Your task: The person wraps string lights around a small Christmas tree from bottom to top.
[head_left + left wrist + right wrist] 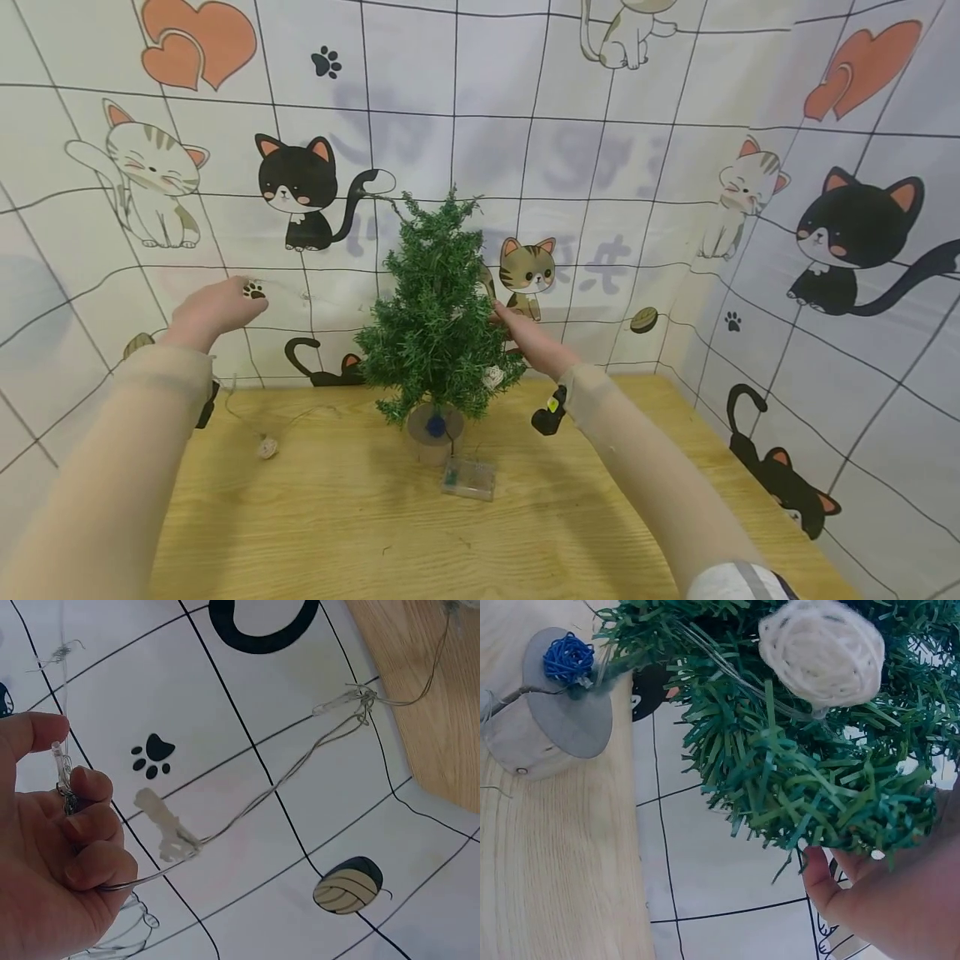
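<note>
Left hand point(56, 844) is pinching wire point(262, 795), apparently controlling slack; right hand point(538, 340), grip unclear, is touching the tree point(435, 308) near the counter's point(300, 517) back edge, perhaps steadying it.

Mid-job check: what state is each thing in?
tree, upright in base
base, standing on table
white ball, on tree
blue ball, on base
pale ball, on table
box, flat on table
wire, held, partly twisted
left hand, fingers curled round wire
right hand, against tree, fingers partly hidden
</note>
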`<state>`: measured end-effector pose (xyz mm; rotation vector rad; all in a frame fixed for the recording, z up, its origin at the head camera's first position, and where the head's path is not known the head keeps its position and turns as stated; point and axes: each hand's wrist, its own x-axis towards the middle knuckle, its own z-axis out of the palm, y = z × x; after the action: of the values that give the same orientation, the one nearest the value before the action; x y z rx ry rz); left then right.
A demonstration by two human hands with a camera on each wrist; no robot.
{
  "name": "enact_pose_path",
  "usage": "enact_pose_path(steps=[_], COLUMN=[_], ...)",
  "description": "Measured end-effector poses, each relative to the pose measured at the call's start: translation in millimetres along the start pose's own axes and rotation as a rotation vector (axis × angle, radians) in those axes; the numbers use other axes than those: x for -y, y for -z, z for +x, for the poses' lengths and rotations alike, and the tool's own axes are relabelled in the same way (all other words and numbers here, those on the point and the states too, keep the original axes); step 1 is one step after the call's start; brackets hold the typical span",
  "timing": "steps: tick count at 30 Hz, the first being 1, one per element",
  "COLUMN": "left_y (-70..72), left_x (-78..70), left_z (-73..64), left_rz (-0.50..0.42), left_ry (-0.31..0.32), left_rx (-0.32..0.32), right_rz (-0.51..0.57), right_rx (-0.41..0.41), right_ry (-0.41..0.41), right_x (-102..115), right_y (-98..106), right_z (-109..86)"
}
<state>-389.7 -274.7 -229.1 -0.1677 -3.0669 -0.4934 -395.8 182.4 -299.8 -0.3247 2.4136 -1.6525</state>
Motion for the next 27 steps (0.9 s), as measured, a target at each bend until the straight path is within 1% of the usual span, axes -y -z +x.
enact_pose_path(steps=[4,8,12,17,19,22,24,27], left_y=[7.0,15.1,20.6,24.6,24.1,21.7,19.8,17.8], left_x=[10.9,15.8,14.7,6.8,4.3,1.0,-1.5,-6.4], left_z=[-9.6,-21.1,-33.7,-52.0,-60.3,-72.6,-80.4,-91.5], left_rz=[0.013,0.046,0.087,0.172,0.211,0.253,0.277,0.303], left_ry=[0.006,0.0,-0.01,-0.05,-0.076,-0.107,-0.128,-0.15], left_rx=[-0.01,-0.042,-0.071,-0.084,-0.088,-0.098,-0.107,-0.114], right_rz=[-0.011,-0.029,-0.057,-0.102,-0.12,-0.153,-0.195,-0.279], right_rx=[0.007,0.023,0.035,0.004,-0.024,-0.1,-0.177,-0.294], right_ry=[-0.005,0.012,0.05,0.113,0.149,0.224,0.295,0.425], right_x=[-3.7,-6.4,-8.5,-6.3,-2.8,3.7,9.4,19.5], right_y=[-1.2,0.4,5.8,13.2,14.3,13.9,12.0,6.6], right_z=[-1.3,-5.1,-8.0,-15.1,-20.1,-28.8,-35.1,-44.7])
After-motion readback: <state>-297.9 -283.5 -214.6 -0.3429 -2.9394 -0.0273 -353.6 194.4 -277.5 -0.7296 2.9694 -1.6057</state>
